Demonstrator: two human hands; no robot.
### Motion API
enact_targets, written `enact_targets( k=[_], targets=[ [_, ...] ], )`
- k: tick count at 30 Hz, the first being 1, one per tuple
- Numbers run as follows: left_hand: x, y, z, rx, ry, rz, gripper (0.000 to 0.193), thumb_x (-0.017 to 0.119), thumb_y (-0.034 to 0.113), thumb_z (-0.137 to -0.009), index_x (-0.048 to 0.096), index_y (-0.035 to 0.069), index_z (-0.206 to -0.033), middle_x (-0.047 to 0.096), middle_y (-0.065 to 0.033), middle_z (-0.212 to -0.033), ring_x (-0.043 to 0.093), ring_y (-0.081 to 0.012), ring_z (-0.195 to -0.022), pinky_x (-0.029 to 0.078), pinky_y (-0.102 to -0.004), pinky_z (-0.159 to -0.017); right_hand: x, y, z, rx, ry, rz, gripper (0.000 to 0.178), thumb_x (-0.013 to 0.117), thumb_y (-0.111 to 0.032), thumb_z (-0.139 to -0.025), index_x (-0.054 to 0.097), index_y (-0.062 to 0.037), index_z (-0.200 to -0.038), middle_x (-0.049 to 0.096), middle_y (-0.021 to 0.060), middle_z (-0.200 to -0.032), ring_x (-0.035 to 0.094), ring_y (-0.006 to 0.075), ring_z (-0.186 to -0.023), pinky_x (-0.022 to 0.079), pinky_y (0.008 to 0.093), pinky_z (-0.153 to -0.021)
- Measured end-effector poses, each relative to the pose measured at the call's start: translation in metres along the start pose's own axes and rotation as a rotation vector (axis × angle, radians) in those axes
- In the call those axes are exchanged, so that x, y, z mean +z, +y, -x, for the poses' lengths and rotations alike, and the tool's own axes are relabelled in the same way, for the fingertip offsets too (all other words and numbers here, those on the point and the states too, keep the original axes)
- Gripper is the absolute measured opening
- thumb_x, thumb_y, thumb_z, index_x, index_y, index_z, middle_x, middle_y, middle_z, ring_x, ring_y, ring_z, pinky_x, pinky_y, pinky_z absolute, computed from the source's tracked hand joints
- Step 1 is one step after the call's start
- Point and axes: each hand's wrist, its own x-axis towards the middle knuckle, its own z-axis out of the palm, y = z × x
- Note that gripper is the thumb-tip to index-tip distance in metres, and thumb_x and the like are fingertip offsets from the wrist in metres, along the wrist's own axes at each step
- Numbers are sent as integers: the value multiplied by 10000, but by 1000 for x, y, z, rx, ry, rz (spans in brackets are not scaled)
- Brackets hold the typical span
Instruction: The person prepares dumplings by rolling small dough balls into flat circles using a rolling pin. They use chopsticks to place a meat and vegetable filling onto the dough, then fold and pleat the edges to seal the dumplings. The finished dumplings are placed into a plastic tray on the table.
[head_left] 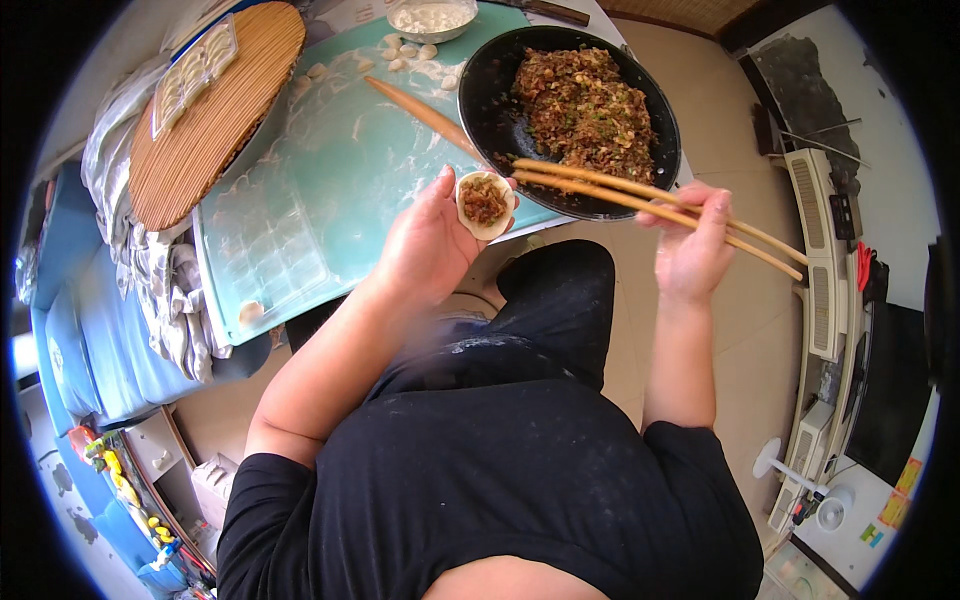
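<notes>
A round dumpling wrapper (468,222) with a heap of brown minced filling (484,200) on it rests in my left hand (432,235), the fingers curled around its edge. My right hand (692,240) grips a pair of long wooden chopsticks (620,190), whose tips reach left over the near rim of the black pan (490,110), close to the wrapper. A large mound of chopped filling (585,105) fills the pan's right side. Behind my left hand, a wooden rolling pin (425,115) lies on the floury green mat, its near end hidden by the pan.
Small dough pieces (397,55) lie near a bowl of flour (432,22) at the back. A lone dough round (250,313) sits by the mat's (330,170) near left corner. A round slatted board (215,120) at left bears a clear tray of dumplings (195,75).
</notes>
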Motion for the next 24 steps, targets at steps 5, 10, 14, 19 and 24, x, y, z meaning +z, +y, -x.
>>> enact_targets(
  k=[5, 10, 14, 19, 24],
  targets=[
    [12, -3, 6, 24, 30, -60, 505, 223, 360, -974, 420, -42, -1207, 491, -192, -1218, 477, -271, -1136, 366, -387, -981, 25, 7, 13, 6, -196, -33, 369, 351, -317, -961, 493, -17, -800, 499, 85, -761, 603, 252, -571, 542, 357, -541],
    [9, 3, 12, 11, -24, 0, 515, 224, 373, -973, 420, -42, -1205, 491, -191, -1218, 477, -261, -1127, 363, -383, -982, 21, 14, 16, 55, -171, -41, 369, 371, -319, -957, 494, -10, -797, 519, 91, -746, 615, 258, -561, 556, 356, -543],
    [4, 4, 14, 15, -39, 45, 519, 224, 378, -972, 415, -43, -1208, 489, -194, -1220, 476, -263, -1129, 368, -384, -981, 21, 12, 17, 107, -103, -96, 353, 388, -307, -952, 499, -11, -793, 520, 85, -746, 616, 256, -564, 556, 356, -530],
    [6, 4, 17, 15, -20, 34, 522, 219, 376, -972, 411, -47, -1209, 489, -196, -1218, 474, -271, -1133, 371, -386, -980, 24, 15, 17, 151, -120, -67, 336, 402, -302, -946, 506, -23, -789, 515, 77, -751, 614, 259, -562, 551, 363, -510],
    [6, 5, 21, 35, 1, 30, 528, 214, 379, -972, 409, -49, -1214, 478, -201, -1234, 468, -285, -1143, 366, -389, -985, 20, 14, 16, 140, -62, -134, 347, 403, -319, -945, 512, -31, -784, 540, 81, -727, 615, 271, -560, 548, 380, -526]
  ],
)
